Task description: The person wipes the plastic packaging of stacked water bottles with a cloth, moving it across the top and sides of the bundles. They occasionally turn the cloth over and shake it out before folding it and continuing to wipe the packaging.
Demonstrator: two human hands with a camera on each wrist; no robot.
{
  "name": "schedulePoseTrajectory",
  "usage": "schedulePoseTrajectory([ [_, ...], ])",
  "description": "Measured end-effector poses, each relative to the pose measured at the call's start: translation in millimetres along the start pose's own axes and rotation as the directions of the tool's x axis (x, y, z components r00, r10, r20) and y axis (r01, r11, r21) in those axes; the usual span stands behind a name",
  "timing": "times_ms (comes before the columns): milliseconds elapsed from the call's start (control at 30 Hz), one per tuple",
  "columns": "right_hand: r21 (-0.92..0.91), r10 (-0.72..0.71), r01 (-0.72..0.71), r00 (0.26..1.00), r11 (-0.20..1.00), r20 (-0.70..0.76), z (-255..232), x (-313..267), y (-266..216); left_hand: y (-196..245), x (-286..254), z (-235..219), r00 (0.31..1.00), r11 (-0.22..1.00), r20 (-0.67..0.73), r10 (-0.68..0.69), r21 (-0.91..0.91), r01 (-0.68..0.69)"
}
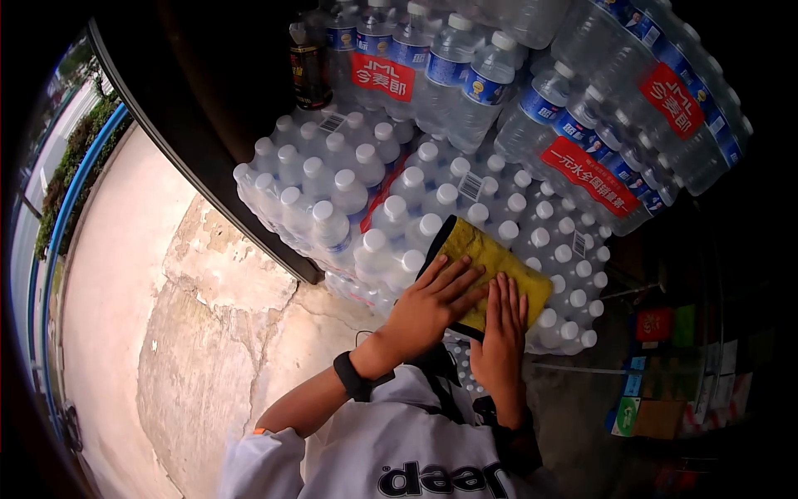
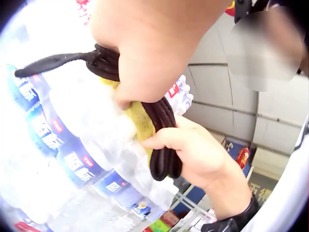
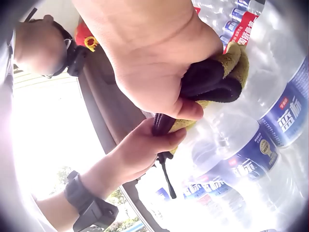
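Observation:
A folded yellow cloth (image 1: 482, 258) with a black edge lies over the bottle caps of a shrink-wrapped water pack. My left hand (image 1: 424, 312) spreads its fingers across the near left part of the cloth. Beside it, my right hand (image 1: 501, 337) has its fingers together on the near edge. In the left wrist view, the right thumb (image 2: 161, 139) tucks against the yellow underside below the black folded edges. The left thumb (image 3: 171, 140) bends under the cloth likewise in the right wrist view, so both hands grip it. A black strap (image 2: 53, 63) hangs from one end.
Wrapped packs of water bottles (image 1: 332, 179) surround the cloth, with more packs (image 1: 582, 158) stacked behind. A dark bottle (image 1: 310, 71) stands at the back left. Cracked concrete floor (image 1: 216, 324) stretches left past a door-frame edge (image 1: 241, 200). Shelved boxes (image 1: 657, 416) sit at the right.

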State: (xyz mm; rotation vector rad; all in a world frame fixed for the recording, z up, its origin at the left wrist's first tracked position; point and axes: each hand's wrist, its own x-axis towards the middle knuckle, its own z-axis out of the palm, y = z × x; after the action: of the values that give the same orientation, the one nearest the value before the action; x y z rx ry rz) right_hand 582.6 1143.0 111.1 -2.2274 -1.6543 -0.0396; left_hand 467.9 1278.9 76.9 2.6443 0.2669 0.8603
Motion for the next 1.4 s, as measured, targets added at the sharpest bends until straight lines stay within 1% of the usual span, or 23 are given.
schedulePoseTrajectory([
  [67, 0.009, 0.013, -0.013, 0.999, 1.000, 0.035, -3.6, 1.0, 0.0, 2.2, 3.6, -2.4, 1.000, 1.000, 0.007, -0.025, -0.007, 0.025],
  [133, 0.017, 0.017, -0.018, 0.998, 1.000, 0.055, -3.8, 1.7, -0.6, 0.3, 4.8, 0.2, 0.999, 0.999, 0.028, -0.021, 0.036, 0.020],
  [233, 0.029, 0.011, -0.012, 0.999, 0.999, 0.046, 1.0, 1.6, 0.4, -2.0, 1.0, 4.0, 1.000, 1.000, -0.021, -0.017, 0.024, 0.018],
  [333, 0.023, 0.052, -0.054, 0.997, 0.998, 0.065, -0.5, 4.1, -8.7, -7.0, 0.4, 5.9, 0.999, 1.000, -0.052, -0.008, 0.009, 0.009],
  [500, 0.011, 0.027, -0.028, 0.999, 1.000, 0.034, 4.2, 3.0, -3.8, -7.5, -1.9, 14.3, 0.994, 0.997, -0.106, -0.021, -0.076, 0.013],
  [700, 0.023, 0.040, -0.041, 0.999, 0.999, 0.027, 6.7, -1.2, 2.0, -3.3, 0.0, 17.4, 0.989, 0.998, -0.147, -0.028, -0.055, 0.020],
  [900, 0.012, 0.040, -0.041, 0.999, 0.999, 0.033, 7.8, -0.9, 2.6, -3.0, 0.0, 15.9, 0.991, 0.998, -0.130, -0.025, -0.053, 0.018],
  [967, 0.008, 0.049, -0.049, 0.998, 0.999, 0.041, 6.4, -0.3, 0.5, -3.1, -0.1, 17.2, 0.989, 0.998, -0.144, -0.033, -0.066, 0.024],
  [1067, 0.020, 0.023, -0.023, 1.000, 1.000, 0.014, 7.4, -0.4, 1.0, -3.5, -0.1, 17.0, 0.989, 0.997, -0.145, -0.039, -0.075, 0.028],
  [1267, 0.011, 0.033, -0.033, 0.999, 0.999, 0.017, 9.1, -0.1, 1.1, -3.0, -0.1, 16.1, 0.990, 0.997, -0.139, -0.030, -0.079, 0.020],
  [1400, 0.000, 0.053, -0.053, 0.998, 0.999, -0.017, 13.3, 3.5, -12.1, -8.9, -1.0, 11.6, 0.992, 0.996, -0.124, -0.010, -0.087, -0.001],
])
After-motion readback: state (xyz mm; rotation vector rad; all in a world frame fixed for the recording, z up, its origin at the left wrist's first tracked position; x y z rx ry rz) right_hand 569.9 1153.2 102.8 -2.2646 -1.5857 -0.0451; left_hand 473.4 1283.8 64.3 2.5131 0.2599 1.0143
